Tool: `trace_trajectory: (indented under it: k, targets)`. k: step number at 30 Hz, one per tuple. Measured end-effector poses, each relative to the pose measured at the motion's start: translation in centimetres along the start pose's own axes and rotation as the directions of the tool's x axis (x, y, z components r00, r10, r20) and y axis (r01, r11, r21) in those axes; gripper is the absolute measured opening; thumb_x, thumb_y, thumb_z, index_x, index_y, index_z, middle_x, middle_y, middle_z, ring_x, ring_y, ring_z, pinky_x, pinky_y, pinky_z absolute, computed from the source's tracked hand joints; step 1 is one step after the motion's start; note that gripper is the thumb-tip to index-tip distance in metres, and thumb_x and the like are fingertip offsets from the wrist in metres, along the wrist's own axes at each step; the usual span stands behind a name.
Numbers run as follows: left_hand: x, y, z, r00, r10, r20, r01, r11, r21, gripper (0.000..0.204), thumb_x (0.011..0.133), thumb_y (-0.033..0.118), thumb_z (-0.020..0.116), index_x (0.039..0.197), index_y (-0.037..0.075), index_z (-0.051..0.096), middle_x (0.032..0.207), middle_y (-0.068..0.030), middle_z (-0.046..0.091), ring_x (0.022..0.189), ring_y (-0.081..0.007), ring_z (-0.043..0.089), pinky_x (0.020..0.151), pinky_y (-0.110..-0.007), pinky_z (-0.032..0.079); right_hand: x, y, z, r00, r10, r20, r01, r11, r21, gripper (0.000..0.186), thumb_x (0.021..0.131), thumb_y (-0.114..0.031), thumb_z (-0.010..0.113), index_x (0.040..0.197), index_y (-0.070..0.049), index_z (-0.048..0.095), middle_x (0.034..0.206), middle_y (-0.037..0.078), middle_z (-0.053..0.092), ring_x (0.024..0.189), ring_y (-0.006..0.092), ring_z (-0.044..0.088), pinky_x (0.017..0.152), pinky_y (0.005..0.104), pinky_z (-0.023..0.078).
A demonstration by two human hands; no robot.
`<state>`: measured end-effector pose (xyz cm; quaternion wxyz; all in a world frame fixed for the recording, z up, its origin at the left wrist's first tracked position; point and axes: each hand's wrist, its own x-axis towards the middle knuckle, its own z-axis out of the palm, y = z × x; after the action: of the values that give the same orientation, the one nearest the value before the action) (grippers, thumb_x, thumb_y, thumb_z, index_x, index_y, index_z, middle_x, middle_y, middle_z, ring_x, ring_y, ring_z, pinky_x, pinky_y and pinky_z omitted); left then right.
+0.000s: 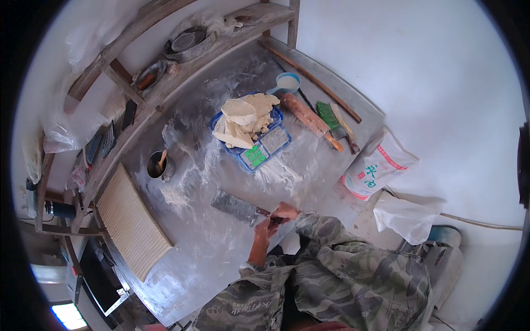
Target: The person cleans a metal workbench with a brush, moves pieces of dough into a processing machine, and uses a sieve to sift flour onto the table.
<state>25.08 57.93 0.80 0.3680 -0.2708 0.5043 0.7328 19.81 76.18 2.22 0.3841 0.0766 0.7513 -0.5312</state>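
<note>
A broad, floury cleaver (234,206) extends leftward over the metal table (204,243), its handle running into my right hand (286,212), which is closed around it. Against the right fingers and close to the handle, my left hand (266,228) is closed too; whatever lies in its fingers is hidden. Beyond the blade, pale chunks of dough (240,113) are heaped on a blue tray over a digital scale (255,156) with a green-lit display. Flour is smeared across the tabletop around it.
A rolling pin (303,114), green brush (328,115), blue scoop (287,82) and long stick (312,80) lie at the far right. Leftward are a dark cup (156,165) and ribbed cream slab (132,220). A wooden shelf (221,41) borders the back; a printed sack (378,168) stands right.
</note>
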Motion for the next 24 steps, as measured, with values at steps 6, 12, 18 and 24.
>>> trace_trajectory:
  k: [6,12,18,24]
  targets:
    - [-4.5,5.2,3.8,0.973,0.226,-0.045,-0.222,0.972,0.076,0.045,0.094,0.040,0.054,0.120,0.005,0.061,0.101,-0.0077,0.070,0.095,-0.0201,0.067,0.080,-0.034,0.048,0.4,-1.4,-1.9,0.986,-0.147,0.075,0.104,0.907,0.408,0.027,0.082,-0.028,0.069,0.076,-0.001,0.068,0.065,0.004,0.064,0.050,0.0109,0.055,0.047,0.0251,0.042]
    - [-6.2,6.5,11.0,0.913,0.330,-0.241,-0.352,0.935,-0.052,0.038,0.093,0.032,0.060,0.115,0.001,0.064,0.097,-0.0096,0.070,0.090,-0.0209,0.068,0.076,-0.030,0.051,-5.3,-4.3,-13.0,0.958,-0.174,0.226,0.020,0.832,0.554,0.027,0.084,-0.026,0.069,0.088,0.000,0.067,0.072,0.008,0.068,0.066,0.0165,0.068,0.060,0.0263,0.055]
    - [-6.7,5.9,20.2,0.935,0.344,-0.081,-0.340,0.939,0.058,0.039,0.093,0.031,0.060,0.113,-0.002,0.064,0.096,-0.0105,0.070,0.091,-0.0207,0.067,0.079,-0.031,0.050,-11.6,-2.8,-28.7,0.979,-0.197,0.051,0.120,0.761,0.637,0.024,0.088,-0.023,0.065,0.090,0.001,0.067,0.075,0.009,0.068,0.064,0.0162,0.067,0.062,0.0284,0.056]
    - [-2.3,6.7,23.7,0.938,0.345,-0.029,-0.317,0.890,0.327,0.037,0.092,0.029,0.061,0.110,-0.003,0.066,0.094,-0.0099,0.070,0.088,-0.0180,0.067,0.076,-0.029,0.050,-16.3,2.6,-41.5,0.923,-0.100,-0.372,0.333,0.693,0.639,0.027,0.086,-0.025,0.064,0.089,0.002,0.066,0.075,0.010,0.067,0.061,0.0164,0.065,0.061,0.0300,0.056]
